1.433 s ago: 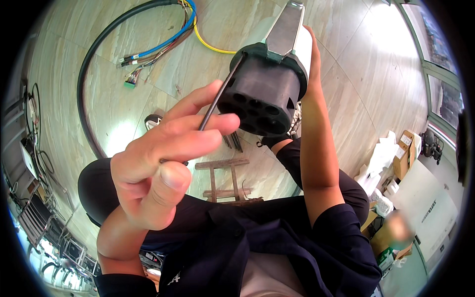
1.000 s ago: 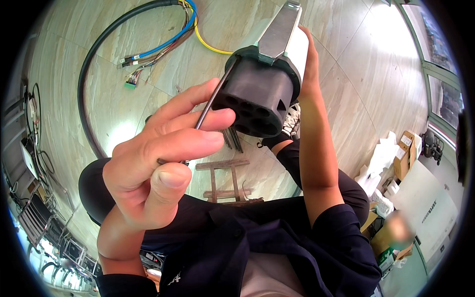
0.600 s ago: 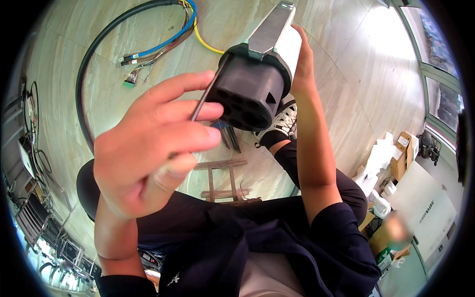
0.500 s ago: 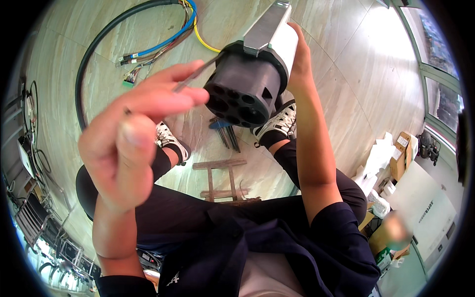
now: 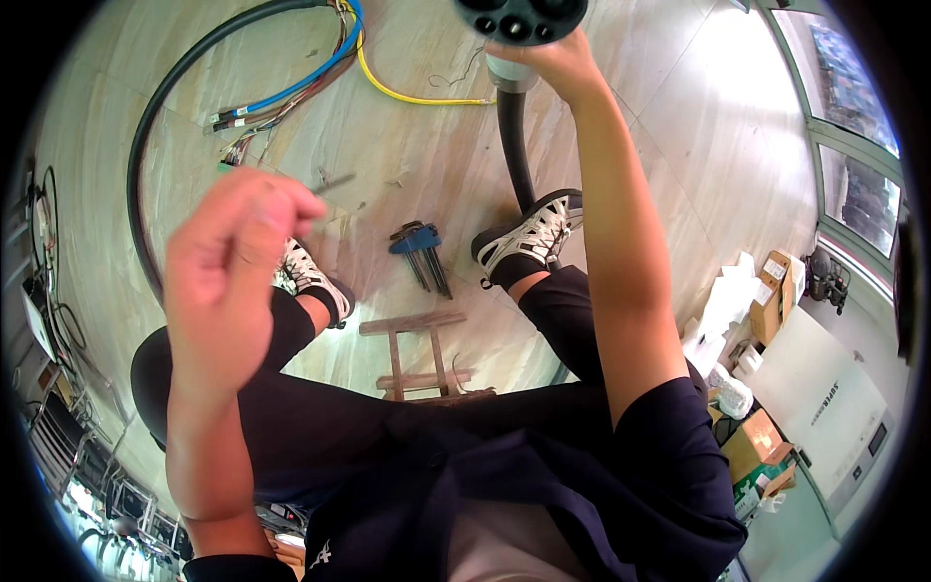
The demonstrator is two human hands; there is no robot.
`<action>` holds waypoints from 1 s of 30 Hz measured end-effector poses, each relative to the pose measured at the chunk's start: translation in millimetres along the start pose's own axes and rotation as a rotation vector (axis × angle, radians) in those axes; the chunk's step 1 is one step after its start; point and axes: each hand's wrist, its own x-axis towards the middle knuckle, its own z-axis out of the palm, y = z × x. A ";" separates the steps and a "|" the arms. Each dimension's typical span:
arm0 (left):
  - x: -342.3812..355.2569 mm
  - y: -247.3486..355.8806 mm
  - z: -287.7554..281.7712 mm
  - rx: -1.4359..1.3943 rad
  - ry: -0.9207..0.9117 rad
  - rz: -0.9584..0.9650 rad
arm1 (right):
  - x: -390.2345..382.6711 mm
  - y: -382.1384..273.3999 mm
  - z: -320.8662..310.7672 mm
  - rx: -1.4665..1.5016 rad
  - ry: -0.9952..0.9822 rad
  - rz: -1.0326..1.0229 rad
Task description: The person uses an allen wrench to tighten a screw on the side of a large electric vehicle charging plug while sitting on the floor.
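Observation:
My right hand (image 5: 558,66) is wrapped round an EV charging connector (image 5: 522,31) at the top edge. Its round black face with several holes points toward me, and the upper part is cut off by the picture's edge. From its grey collar a thick black cable (image 5: 514,145) runs down behind my shoe. My left hand (image 5: 228,262), blurred, is closed on a thin grey metal rod (image 5: 337,183), which looks like a hex key. It is well apart from the connector. On the floor between my feet lies a hex key set (image 5: 417,244) in a blue holder.
A black cable (image 5: 145,145) curves at the left, ending in blue, yellow (image 5: 417,99) and brown wires. A small wooden stool (image 5: 412,321) stands between my legs. Cardboard boxes (image 5: 756,444) and a white cabinet (image 5: 824,407) are at the right; racks (image 5: 68,427) stand at the left.
The connector has moved up and away in my right hand, its face tilting upward. My left hand has drawn back from it with the rod. The hex key set and the cable below now show fully.

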 end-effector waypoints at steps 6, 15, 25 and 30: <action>-3.6 7.0 5.0 0.243 -0.240 -0.082 | 25.7 46.0 -29.9 0.164 0.000 0.164; -0.9 -1.0 7.1 0.418 -0.317 -0.031 | 44.9 67.8 -34.5 0.214 -0.007 0.165; -6.3 -5.4 8.5 0.459 -0.302 0.076 | 38.7 55.0 -19.4 0.066 -0.024 0.201; -13.9 -5.2 5.4 0.504 -0.362 0.066 | 33.6 46.8 5.0 0.027 0.000 0.181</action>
